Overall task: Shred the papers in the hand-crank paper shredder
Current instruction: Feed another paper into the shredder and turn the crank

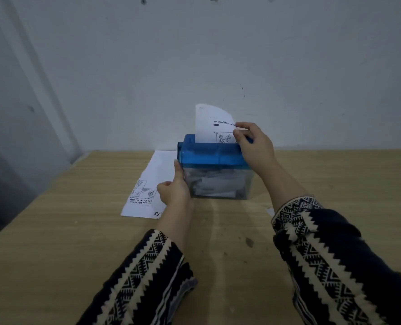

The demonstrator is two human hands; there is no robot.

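Note:
A small shredder with a blue top [208,152] and a clear bin [220,184] full of white shreds stands on the wooden table [77,231]. A printed sheet [212,124] stands upright in its top slot. My right hand [253,144] is at the shredder's upper right, fingers curled around something blue there, apparently the crank, and touching the sheet's right edge. My left hand [174,186] rests against the bin's left side, fingers fairly straight.
A second printed sheet [147,186] lies flat on the table left of the shredder, partly under my left hand. A pale wall [194,55] rises right behind the table. The table's left edge runs diagonally at the left.

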